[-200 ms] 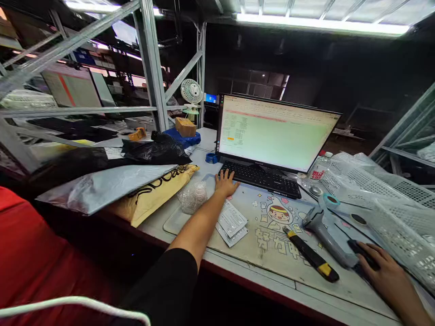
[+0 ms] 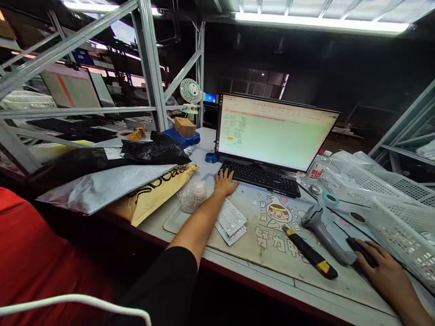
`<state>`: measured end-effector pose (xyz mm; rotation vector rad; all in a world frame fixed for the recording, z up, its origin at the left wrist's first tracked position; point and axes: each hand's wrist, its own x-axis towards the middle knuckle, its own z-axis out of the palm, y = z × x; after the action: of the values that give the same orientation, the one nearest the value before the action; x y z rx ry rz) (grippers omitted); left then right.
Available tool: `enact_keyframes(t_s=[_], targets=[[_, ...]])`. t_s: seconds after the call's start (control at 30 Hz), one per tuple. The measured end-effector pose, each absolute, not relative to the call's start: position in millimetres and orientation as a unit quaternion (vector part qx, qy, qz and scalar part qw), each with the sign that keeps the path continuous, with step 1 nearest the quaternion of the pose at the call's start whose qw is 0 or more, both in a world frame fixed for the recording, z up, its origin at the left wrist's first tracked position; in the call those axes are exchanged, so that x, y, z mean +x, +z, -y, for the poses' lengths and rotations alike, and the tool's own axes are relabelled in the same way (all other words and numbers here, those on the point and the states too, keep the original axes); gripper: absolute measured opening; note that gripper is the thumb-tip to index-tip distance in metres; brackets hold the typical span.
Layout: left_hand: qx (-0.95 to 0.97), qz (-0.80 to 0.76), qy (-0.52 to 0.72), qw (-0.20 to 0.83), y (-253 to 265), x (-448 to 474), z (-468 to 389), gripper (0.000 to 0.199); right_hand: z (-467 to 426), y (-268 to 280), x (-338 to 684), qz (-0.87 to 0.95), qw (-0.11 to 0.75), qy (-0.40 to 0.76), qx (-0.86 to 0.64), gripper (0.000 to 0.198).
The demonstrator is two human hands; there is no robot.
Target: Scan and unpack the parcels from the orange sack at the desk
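My left hand (image 2: pixel 224 182) lies with fingers spread over the left end of a black keyboard (image 2: pixel 261 175). At the far right, my right hand (image 2: pixel 384 267) is wrapped over a black computer mouse (image 2: pixel 362 252). A monitor (image 2: pixel 275 131) behind the keyboard displays a spreadsheet-like page. Beside my left forearm are printed white packets (image 2: pixel 231 219) and a clump of bubble wrap (image 2: pixel 192 197). Between my hands, a black and yellow utility knife (image 2: pixel 310 253) and a grey handheld scanner (image 2: pixel 328 237) rest on a cartoon-printed desk mat (image 2: pixel 268 246).
Several mailing bags, including a yellow one (image 2: pixel 159 194) and a grey one (image 2: pixel 112 185), cover the left side. White perforated baskets (image 2: pixel 401 226) and a bottle (image 2: pixel 319 164) stand at right. A blue tape roll (image 2: pixel 211 157), small carton (image 2: pixel 185 127) and fan (image 2: pixel 190 91) are farther back.
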<state>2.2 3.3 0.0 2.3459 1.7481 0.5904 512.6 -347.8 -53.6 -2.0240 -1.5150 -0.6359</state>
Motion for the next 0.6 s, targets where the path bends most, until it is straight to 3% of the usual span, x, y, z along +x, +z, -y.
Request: enact_keyframes(t_s=[0.6], targets=[[0.782, -0.587, 0.205, 0.043, 0.9, 13.7, -10.9, 0.081, 354.0, -49.4, 493.9, 0.536, 0.255, -0.252, -0.764, 0.055]])
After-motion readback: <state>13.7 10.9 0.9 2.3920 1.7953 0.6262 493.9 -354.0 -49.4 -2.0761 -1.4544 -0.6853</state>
